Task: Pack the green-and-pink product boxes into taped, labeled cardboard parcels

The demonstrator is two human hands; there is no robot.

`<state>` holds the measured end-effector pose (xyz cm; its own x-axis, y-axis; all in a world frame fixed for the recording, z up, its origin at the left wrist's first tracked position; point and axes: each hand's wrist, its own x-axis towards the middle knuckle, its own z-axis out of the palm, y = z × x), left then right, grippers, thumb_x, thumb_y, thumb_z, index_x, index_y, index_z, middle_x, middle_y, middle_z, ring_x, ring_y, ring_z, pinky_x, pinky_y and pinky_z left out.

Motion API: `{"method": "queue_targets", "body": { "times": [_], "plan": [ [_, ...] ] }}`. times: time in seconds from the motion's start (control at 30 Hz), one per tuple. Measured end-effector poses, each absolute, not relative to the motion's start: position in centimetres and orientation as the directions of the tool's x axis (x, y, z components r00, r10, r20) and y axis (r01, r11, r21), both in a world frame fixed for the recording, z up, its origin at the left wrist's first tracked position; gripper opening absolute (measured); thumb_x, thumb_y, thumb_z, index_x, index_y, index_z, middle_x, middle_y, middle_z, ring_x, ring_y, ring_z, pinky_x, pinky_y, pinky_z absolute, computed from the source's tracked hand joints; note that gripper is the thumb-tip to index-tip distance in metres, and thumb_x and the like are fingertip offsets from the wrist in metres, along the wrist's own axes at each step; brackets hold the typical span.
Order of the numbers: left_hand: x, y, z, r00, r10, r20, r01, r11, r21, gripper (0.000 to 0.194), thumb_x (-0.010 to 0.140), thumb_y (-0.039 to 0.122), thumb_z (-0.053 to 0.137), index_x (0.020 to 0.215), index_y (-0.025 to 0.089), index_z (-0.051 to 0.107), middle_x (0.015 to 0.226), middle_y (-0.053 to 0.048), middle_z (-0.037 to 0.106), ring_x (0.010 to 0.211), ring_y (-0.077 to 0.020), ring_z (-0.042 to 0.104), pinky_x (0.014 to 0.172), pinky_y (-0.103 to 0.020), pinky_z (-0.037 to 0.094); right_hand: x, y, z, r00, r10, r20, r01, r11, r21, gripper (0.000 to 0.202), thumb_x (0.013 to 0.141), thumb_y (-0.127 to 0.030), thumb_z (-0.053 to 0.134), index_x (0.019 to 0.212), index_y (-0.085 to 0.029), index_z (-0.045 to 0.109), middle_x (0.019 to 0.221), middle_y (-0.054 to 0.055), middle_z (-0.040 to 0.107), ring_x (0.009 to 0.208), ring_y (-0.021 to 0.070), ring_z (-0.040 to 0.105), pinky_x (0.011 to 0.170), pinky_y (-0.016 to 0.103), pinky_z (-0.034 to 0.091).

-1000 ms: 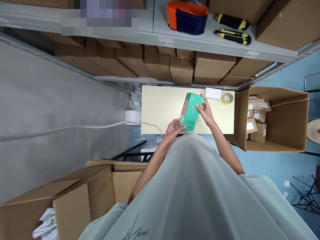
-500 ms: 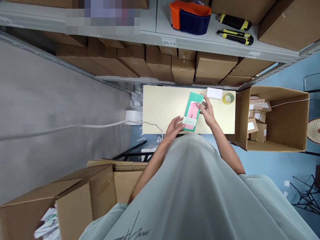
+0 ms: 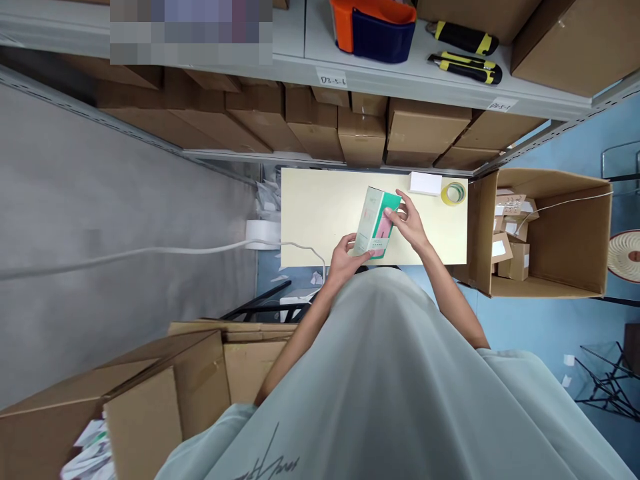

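Box: green carton point(image 3: 374, 223) being held above the desk point(image 3: 320, 213), long axis pointing away.
Left hand point(image 3: 346, 259): gripping the carton's near end.
Right hand point(image 3: 409, 223): pinching its far right edge.

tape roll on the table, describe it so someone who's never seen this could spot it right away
Start at the pale yellow table below the shelves of brown cartons. Go to its far right corner, next to the big open cardboard box. The tape roll lies flat there, a small yellowish ring with a hollow middle, just right of a flat white box, the only round thing on the table.
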<state>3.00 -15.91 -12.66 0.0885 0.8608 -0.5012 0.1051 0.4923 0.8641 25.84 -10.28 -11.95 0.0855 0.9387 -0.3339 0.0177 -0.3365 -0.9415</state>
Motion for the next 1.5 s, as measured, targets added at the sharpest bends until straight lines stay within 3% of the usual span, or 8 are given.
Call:
{"method": "queue_targets", "body": {
  "times": [0.2,0.37,0.5,0.73,0.97,1.07,1.3,1.5],
  "plan": [
    [3.3,-16.2,-11.9,0.054,0.917,-0.396,0.201,0.378,0.904,0.079,0.066,0.047,0.104,0.132,0.024,0.067,0.148,-0.014,0.066,0.145,-0.0368,0.062,0.088,-0.039,0.07,25.7,-11.0,-13.2,0.186,0.881,-0.436,-0.054,-0.434,-0.899,0.107,0.078,-0.074,0.093,0.165,-0.034,0.045,0.145,0.011,0.074,0.117,0.0294,0.077,0.103,0.047,0.069],
    [1.6,-15.3,-12.9,0.332,0.705,-0.627,-0.082,0.683,0.726,0.075,0.072,0.056,0.101,0.132,0.023,0.07,0.145,-0.015,0.075,0.136,-0.0367,0.073,0.106,-0.051,0.069,26.6,-11.3,-12.7,0.083,0.879,-0.47,-0.16,-0.453,-0.877,0.084,0.083,-0.07,0.088,0.152,-0.036,0.054,0.137,0.006,0.08,0.129,0.0321,0.075,0.105,0.052,0.068],
    [1.2,-15.1,-13.3,0.474,0.61,-0.635,-0.122,0.759,0.639,0.072,0.068,0.054,0.104,0.124,0.019,0.076,0.131,-0.015,0.083,0.119,-0.0349,0.081,0.109,-0.054,0.068,27.1,-11.1,-12.9,0.01,0.88,-0.475,-0.171,-0.467,-0.868,0.086,0.082,-0.068,0.087,0.157,-0.036,0.056,0.142,0.005,0.08,0.133,0.0319,0.074,0.111,0.055,0.065],
    [2.0,-16.0,-14.9,0.17,0.87,-0.462,0.129,0.445,0.886,0.076,0.063,0.035,0.101,0.13,0.022,0.067,0.132,-0.009,0.077,0.125,-0.0304,0.074,0.094,-0.04,0.069,28.3,-10.7,-13.0,-0.063,0.92,-0.387,-0.097,-0.392,-0.915,0.095,0.081,-0.069,0.09,0.163,-0.033,0.06,0.159,0.007,0.071,0.144,0.0319,0.067,0.124,0.055,0.058],
    [1.8,-17.1,-16.6,0.102,0.99,-0.099,0.522,0.032,0.852,0.071,0.077,0.018,0.087,0.142,0.024,0.057,0.141,-0.013,0.066,0.137,-0.0322,0.068,0.104,-0.044,0.066,27.8,-10.9,-14.1,-0.044,0.94,-0.338,0.001,-0.338,-0.941,0.121,0.067,-0.075,0.101,0.168,-0.023,0.057,0.151,0.014,0.074,0.133,0.0344,0.074,0.118,0.052,0.064],
    [1.7,-17.5,-17.5,0.078,0.993,-0.091,0.534,0.036,0.845,0.075,0.079,0.021,0.088,0.146,0.025,0.053,0.144,-0.014,0.064,0.14,-0.0337,0.067,0.108,-0.046,0.066,26.5,-11.4,-13.7,-0.055,0.96,-0.276,0.074,-0.271,-0.96,0.126,0.069,-0.079,0.098,0.172,-0.022,0.051,0.156,0.016,0.07,0.137,0.0357,0.072,0.12,0.053,0.063],
    [1.9,-17.2,-19.5,-0.031,0.996,-0.078,0.431,0.084,0.899,0.077,0.081,0.024,0.087,0.148,0.027,0.049,0.149,-0.014,0.062,0.144,-0.0325,0.066,0.103,-0.047,0.069,23.2,-13.7,-10.4,-0.112,0.992,-0.057,0.424,-0.004,-0.905,0.095,0.088,-0.067,0.088,0.168,-0.03,0.051,0.167,0.015,0.061,0.153,0.038,0.06,0.124,0.054,0.058],
    [0.5,-16.7,-19.1,-0.052,0.993,-0.108,0.422,0.12,0.899,0.083,0.081,0.03,0.09,0.154,0.028,0.049,0.148,-0.013,0.064,0.135,-0.031,0.07,0.097,-0.042,0.07,21.2,-11.6,-11.5,-0.056,0.998,-0.003,0.466,0.024,-0.885,0.088,0.097,-0.071,0.079,0.169,-0.033,0.047,0.162,0.015,0.06,0.145,0.0352,0.064,0.117,0.055,0.063]
  ]
}}
